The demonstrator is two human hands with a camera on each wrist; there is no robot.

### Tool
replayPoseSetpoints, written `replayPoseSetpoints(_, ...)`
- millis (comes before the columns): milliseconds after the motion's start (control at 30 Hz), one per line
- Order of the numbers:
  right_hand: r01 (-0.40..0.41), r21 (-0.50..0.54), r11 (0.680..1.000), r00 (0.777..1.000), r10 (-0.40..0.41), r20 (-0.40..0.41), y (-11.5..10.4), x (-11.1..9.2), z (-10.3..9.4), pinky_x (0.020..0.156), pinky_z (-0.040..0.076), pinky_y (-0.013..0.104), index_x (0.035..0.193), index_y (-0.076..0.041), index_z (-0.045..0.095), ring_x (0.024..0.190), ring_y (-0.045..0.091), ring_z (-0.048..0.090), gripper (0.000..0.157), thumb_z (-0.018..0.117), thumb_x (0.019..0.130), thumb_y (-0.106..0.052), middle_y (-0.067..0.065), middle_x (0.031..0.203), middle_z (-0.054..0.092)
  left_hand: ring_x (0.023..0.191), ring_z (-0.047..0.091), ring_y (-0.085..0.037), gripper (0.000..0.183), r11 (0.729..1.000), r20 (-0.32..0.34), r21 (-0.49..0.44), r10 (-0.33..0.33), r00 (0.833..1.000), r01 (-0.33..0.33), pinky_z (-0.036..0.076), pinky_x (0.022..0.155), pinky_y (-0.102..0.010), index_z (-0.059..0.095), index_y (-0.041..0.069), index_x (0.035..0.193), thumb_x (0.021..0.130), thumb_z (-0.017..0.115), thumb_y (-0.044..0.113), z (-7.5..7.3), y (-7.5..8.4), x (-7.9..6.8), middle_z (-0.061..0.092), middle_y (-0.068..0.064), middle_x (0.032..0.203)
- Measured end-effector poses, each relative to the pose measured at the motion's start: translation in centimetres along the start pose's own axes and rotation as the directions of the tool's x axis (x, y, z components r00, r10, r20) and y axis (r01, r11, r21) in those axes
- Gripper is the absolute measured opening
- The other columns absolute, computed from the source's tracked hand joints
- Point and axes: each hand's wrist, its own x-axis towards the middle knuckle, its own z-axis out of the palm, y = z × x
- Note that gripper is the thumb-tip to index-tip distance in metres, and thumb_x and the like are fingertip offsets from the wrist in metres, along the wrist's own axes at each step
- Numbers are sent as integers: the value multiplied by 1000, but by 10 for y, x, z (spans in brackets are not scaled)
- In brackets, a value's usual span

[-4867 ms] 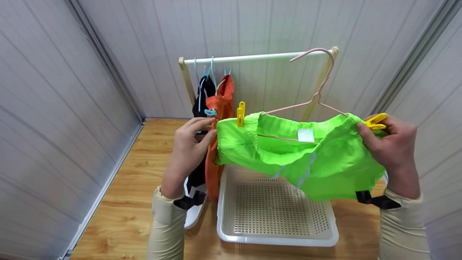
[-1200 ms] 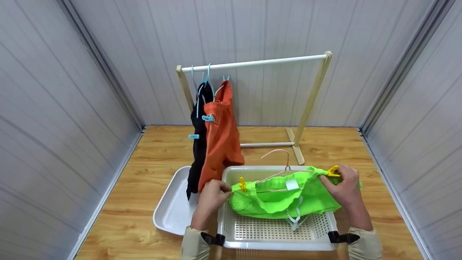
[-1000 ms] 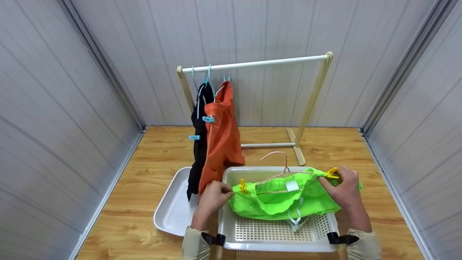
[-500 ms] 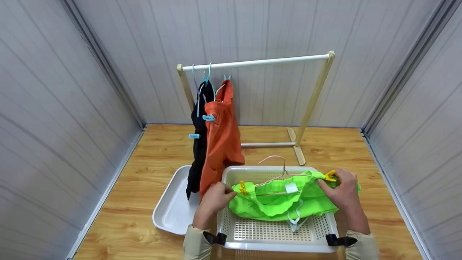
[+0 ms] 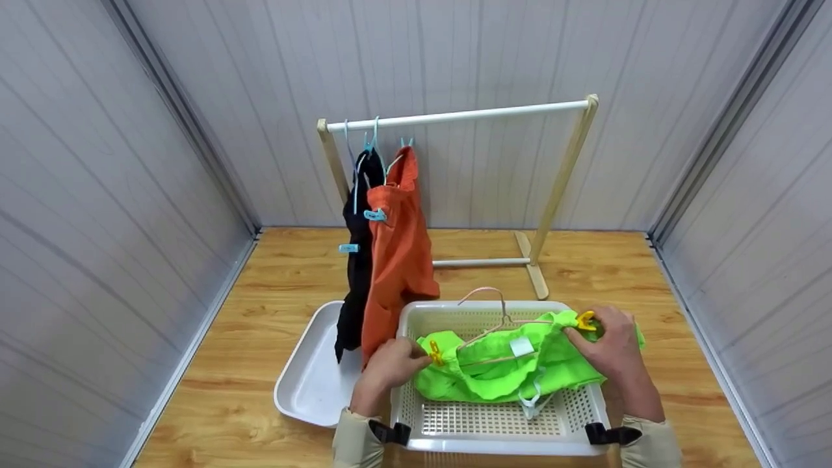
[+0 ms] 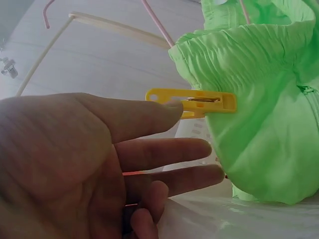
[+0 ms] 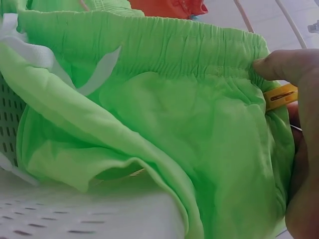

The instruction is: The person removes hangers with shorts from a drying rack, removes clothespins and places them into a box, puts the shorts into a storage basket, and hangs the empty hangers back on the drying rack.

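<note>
Bright green shorts (image 5: 494,383) with an elastic waistband and white drawstring lie across the basket (image 5: 500,446), threaded on a pink hanger (image 5: 504,311). A yellow clothespin (image 5: 435,353) clamps the waistband's left end; another yellow clothespin (image 5: 585,320) is at the right end. My left hand (image 5: 389,364) pinches the left clothespin's handles; in the left wrist view the thumb lies on it, other fingers below. My right hand (image 5: 610,341) grips the right end of the shorts, thumb on the waistband beside the clothespin in the right wrist view, its other fingers partly hidden behind.
A rack with a white rail (image 5: 468,114) stands behind, holding black clothing (image 5: 357,260) and orange clothing (image 5: 400,253) on hangers with blue clothespins. A white tray (image 5: 305,390) sits left of the basket on the wooden surface (image 5: 221,364). Panel walls close in the sides and back.
The shorts and hanger came down from before the rack into the basket. Lately the hook has tipped left and lower, and my left hand has shifted from the shorts' edge onto the clothespin.
</note>
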Motion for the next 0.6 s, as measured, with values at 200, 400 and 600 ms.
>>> replayPoseSetpoints(200,-88,-4,996,992,88,86,-4,-3,-1,76,31,45,84,-5,66,72,26,55,25,84,69,-12,6,77,62,81,63,-16,28,1000,1,-3,24,1000,-24,50,72,-36,73,9,104,90,69,32,1,-2,-1,69,1,90)
replayPoseSetpoints(400,-175,-39,984,965,179,191,-7,-5,-4,76,33,47,85,-5,65,75,26,54,23,82,75,-17,6,79,61,82,63,-16,32,995,-38,-92,46,998,-50,50,71,-35,68,7,115,89,71,25,3,-4,-1,68,-1,92)
replayPoseSetpoints(600,-186,-50,981,956,192,221,-8,-5,-6,76,33,48,86,-5,65,76,26,56,23,81,77,-19,7,81,62,93,63,-24,29,976,-94,-196,75,993,-92,50,80,-39,68,5,113,87,73,18,6,-3,1,68,-4,96)
